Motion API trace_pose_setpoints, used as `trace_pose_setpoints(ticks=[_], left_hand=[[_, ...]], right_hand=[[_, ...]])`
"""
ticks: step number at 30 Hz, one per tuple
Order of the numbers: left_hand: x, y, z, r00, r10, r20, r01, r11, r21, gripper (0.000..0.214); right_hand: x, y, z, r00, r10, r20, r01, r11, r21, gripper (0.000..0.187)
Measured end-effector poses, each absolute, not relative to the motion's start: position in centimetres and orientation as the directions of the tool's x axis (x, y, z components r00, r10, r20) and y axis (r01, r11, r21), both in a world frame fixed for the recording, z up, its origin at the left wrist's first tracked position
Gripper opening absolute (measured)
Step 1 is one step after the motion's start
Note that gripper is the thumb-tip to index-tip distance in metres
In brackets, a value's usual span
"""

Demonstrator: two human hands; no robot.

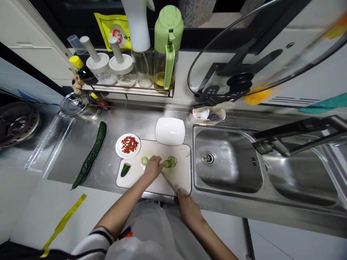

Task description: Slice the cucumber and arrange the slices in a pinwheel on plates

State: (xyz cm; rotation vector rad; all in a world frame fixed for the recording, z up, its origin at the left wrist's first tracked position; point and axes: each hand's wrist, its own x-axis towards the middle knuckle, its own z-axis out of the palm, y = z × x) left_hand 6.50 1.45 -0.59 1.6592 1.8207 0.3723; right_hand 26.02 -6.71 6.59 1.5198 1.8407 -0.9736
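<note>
My right hand [188,206] grips a knife [170,183] by its handle near the front edge of the white cutting board [128,182]. The blade slants away to the left, its tip close to my left fingers. Bent over the middle of the board, my left hand [153,168] has its fingers closed at the left end of a row of cucumber slices [171,161]; what lies under the fingertips is hidden. More slices [144,160] sit left of that hand. A cut cucumber end [125,169] rests at the board's left side, and a thin slice [187,154] near its far right corner.
A small plate of chopped red pieces [129,144] and a white dish [170,131] overlap the board's far edge. A whole cucumber [90,159] lies left. The sink [227,162] is at right. Behind stand a lidded pot [80,106], an oil bottle [168,47] and a glass lid [260,54].
</note>
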Motion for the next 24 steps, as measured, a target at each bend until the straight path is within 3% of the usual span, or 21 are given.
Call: trace_pose_setpoints(ticks=[14,24], left_hand=[[8.4,2.9,-0.3,0.049,0.933,-0.356,0.793,0.180,0.582,0.015],[8.4,3.3,0.2,0.074,0.914,-0.398,0.747,0.214,0.630,0.029]], right_hand=[[26.1,-6.7,6.8,-0.196,0.574,-0.795,0.979,0.073,-0.189,0.054],[26.1,-6.6,6.7,-0.196,0.573,-0.795,0.979,0.067,-0.193,0.052]])
